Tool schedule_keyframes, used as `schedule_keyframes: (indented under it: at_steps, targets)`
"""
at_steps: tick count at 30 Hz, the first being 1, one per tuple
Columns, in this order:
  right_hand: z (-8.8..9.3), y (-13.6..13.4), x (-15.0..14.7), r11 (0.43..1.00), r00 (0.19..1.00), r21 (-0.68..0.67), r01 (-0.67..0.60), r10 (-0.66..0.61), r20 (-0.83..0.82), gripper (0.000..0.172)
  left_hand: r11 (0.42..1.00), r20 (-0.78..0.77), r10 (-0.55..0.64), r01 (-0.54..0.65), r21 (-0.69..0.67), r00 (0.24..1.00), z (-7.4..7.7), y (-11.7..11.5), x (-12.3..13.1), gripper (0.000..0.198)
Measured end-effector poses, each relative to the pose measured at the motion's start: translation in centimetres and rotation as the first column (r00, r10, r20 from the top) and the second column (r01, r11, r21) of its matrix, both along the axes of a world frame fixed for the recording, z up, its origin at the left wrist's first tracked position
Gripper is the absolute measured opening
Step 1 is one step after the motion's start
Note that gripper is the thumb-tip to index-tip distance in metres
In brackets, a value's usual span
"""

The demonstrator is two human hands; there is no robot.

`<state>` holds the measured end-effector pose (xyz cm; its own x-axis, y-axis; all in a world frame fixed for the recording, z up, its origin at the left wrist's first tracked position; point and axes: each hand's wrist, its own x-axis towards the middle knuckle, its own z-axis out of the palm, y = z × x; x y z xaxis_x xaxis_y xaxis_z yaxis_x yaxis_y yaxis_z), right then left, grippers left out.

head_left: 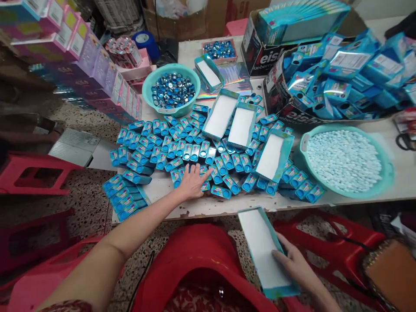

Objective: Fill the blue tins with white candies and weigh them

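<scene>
My left hand (pixel 192 183) rests on small blue packs (pixel 159 159) near the table's front edge, fingers stretched out and apart. The packs stand crowded together, each with a round mark on its top. In my right hand (pixel 294 263) is an open blue display box (pixel 258 249) with a white inside, held over the floor in front of the table. The thumb lies inside its wall; the other fingers are partly hidden behind it. Three similar boxes, a narrow one (pixel 221 115), a middle one (pixel 241 125) and a right one (pixel 274 157), lie on the packs.
A turquoise basin (pixel 196 97) of blue and silver caps stands behind the packs. At right is another basin (pixel 303 147) with pale blue pellets. Cartons (pixel 276 89) hold blue packaging. Pink and purple boxes (pixel 107 82) are stacked at left. Red stools (pixel 351 242) stand below.
</scene>
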<state>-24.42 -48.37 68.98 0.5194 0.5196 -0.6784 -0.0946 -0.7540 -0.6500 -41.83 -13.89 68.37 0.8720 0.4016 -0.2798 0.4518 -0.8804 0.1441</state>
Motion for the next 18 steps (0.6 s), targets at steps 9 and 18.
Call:
schedule_keyframes:
  at_steps: [9, 18]
  targets:
    - [-5.5, 7.8, -10.3, 0.966, 0.998, 0.251, -0.059, 0.049, 0.048, 0.046, 0.955, 0.333, 0.295, -0.268, -0.126, 0.895, 7.7, 1.3, -3.1, 0.098]
    - [-8.8, 15.0, -15.6, 0.947, 0.952, 0.307, 0.093, -0.175, 0.252, 0.04, 0.714, 0.0, 0.304, -0.228, -0.662, 0.953, 4.4, -2.9, -6.6, 0.099]
